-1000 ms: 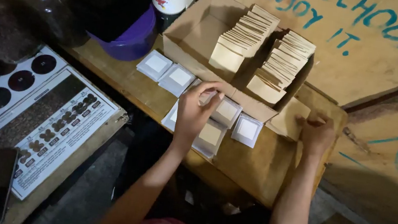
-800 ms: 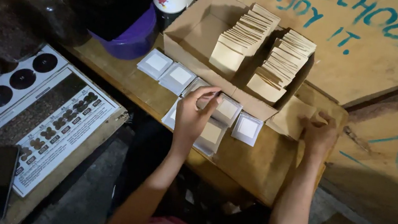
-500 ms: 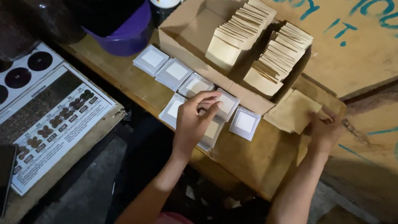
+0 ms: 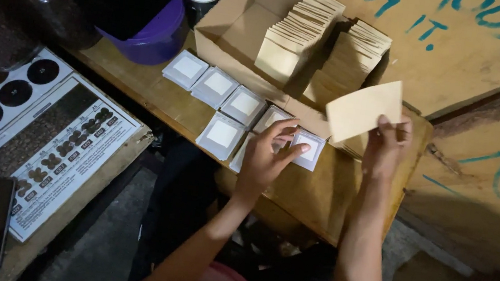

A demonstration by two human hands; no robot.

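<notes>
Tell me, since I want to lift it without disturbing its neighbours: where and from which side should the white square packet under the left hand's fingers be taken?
Probably by its near right corner, coming from the bare wooden table side. The white square packet lies flat at the right end of the row, so that edge is free, while another packet sits close on its left. The left hand already rests fingertips there.

Coffee-shop packing bench [image 4: 320, 193], bean chart [image 4: 46, 141]

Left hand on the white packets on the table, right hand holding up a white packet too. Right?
Not quite. The head view shows the right hand holding up a tan paper envelope, not a white packet. The left hand is on the white packets on the table.
</notes>
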